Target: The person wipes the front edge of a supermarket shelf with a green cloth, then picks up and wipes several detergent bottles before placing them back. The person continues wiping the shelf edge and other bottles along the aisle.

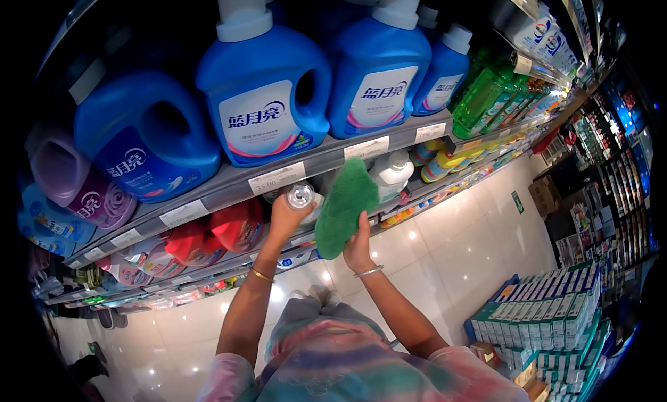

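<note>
My left hand (285, 213) is closed around a bottle with a clear cap (300, 195), seen from above in front of the lower shelf. Most of its body is hidden below the cap and behind my fingers. In my right hand (356, 250) is a green plush cleaning cloth (346, 209), hanging upright just right of the bottle. A white bottle (392, 174) stands on the lower shelf behind the cloth, which partly covers it. Large blue laundry detergent jugs (263, 95) with white caps line the shelf above my hands.
Price tags run along the upper shelf edge (323, 160). Red detergent jugs (237, 225) stand on the lower shelf to the left, with yellow bottles (443, 165) to the right. Green liquid bottles (482, 102) are further along. Stacked boxes (542, 308) rise from the tiled floor (443, 246) at right.
</note>
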{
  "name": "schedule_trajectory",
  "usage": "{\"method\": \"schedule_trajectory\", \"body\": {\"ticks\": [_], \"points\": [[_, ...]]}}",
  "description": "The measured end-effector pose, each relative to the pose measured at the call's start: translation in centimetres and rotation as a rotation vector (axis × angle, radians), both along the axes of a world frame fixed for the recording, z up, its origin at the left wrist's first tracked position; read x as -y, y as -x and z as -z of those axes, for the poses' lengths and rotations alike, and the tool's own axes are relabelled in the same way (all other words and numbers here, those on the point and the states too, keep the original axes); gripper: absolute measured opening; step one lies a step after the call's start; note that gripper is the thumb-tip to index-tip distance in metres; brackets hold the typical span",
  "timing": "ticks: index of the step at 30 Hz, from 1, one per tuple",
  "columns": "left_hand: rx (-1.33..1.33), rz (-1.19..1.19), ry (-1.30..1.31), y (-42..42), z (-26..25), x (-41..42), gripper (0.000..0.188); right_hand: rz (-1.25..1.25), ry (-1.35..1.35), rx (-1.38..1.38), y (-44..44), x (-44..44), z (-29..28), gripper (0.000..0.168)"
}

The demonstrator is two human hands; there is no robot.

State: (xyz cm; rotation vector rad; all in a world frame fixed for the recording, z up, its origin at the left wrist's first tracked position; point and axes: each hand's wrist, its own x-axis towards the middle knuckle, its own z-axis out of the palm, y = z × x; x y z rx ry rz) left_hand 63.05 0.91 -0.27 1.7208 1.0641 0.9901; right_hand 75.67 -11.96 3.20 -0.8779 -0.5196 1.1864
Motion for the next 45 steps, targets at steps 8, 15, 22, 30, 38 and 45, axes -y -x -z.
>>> {"method": "schedule_trajectory", "body": {"ticks": [8, 15, 22, 30, 38, 45], "points": [[-0.094, 0.128, -0.353, 2.5, 7.4, 2.6, 0.06, 0.156, -0.107, 1.768, 5.5, -3.8, -3.8, 0.047], [-0.04, 0.045, -0.233, 1.5, 3.6, 4.2, 0.048, 0.156, 0.106, 1.725, 6.2, -6.2, -4.0, 0.029], [-0.01, -0.053, -0.245, 0.7, 2.3, 4.3, 0.049, 0.159, 0.155, 1.47, 4.0, -9.0, -3.6, 0.026], [-0.02, -0.154, -0.18, -1.0, 1.5, 4.4, 0.058, 0.106, -0.089, 0.96, 1.0, -8.7, -0.9, 0.037], [0.135, -0.124, -0.157, -0.5, 3.5, 4.0, 0.072, -0.195, -0.167, 1.029, -1.0, -8.2, 1.6, 0.036], [0.103, -0.275, -0.088, -1.6, 3.6, 4.6, 0.089, -0.475, -0.309, 1.246, -3.9, -12.4, 6.5, 0.027]]}}
